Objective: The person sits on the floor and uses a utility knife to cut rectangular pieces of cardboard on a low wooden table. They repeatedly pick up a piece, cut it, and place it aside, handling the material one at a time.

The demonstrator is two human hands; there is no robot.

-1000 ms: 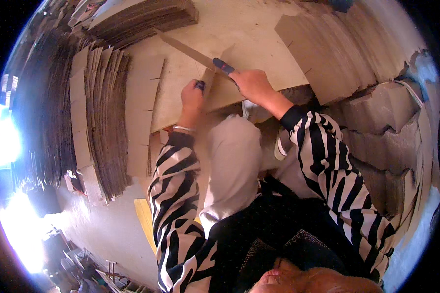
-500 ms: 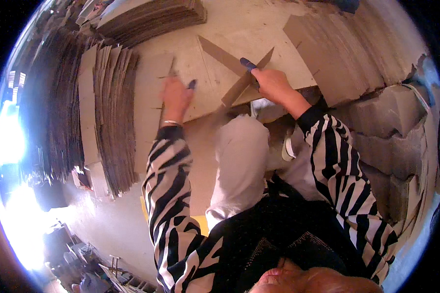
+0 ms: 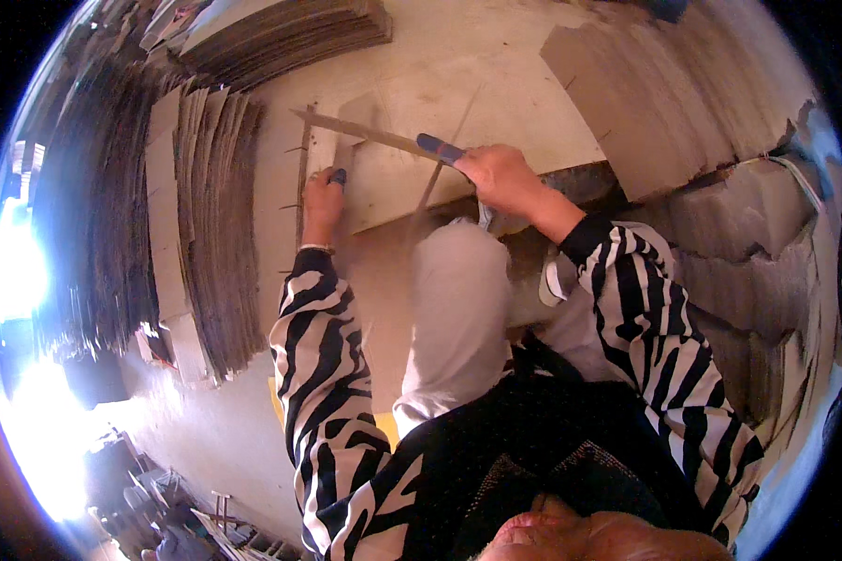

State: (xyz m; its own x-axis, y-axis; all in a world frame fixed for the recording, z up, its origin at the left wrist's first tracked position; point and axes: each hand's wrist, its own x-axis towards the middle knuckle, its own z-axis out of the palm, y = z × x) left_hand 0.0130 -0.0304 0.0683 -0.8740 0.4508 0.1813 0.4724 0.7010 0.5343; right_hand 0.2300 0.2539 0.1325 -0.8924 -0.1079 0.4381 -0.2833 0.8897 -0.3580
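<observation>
My right hand (image 3: 505, 178) is closed on crossed cardboard strips (image 3: 370, 134). One long strip runs left from its fingers, and the other crosses it at an angle, its lower end blurred. A dark cover wraps a digit of this hand. To the left, my left hand (image 3: 322, 206) is closed at the edge of a slotted cardboard strip (image 3: 304, 154), with a dark cover on one digit. That strip lies beside a row of flat cardboard, and the crossed piece's left tip reaches over its far end. How firmly the left fingers grip it is partly hidden.
Pale board (image 3: 421, 70) forms the work surface. Upright cardboard sheets (image 3: 210, 224) stand in rows at left. A cardboard stack (image 3: 290, 37) lies at the far side. More cardboard (image 3: 636, 103) is piled at right, above bundled stacks (image 3: 730, 215). My knee (image 3: 463, 280) is below the board's near edge.
My right hand has turned the crossed strips, swinging the long one left toward the left-hand strip. My left hand has moved slightly down and left along the slotted strip's edge.
</observation>
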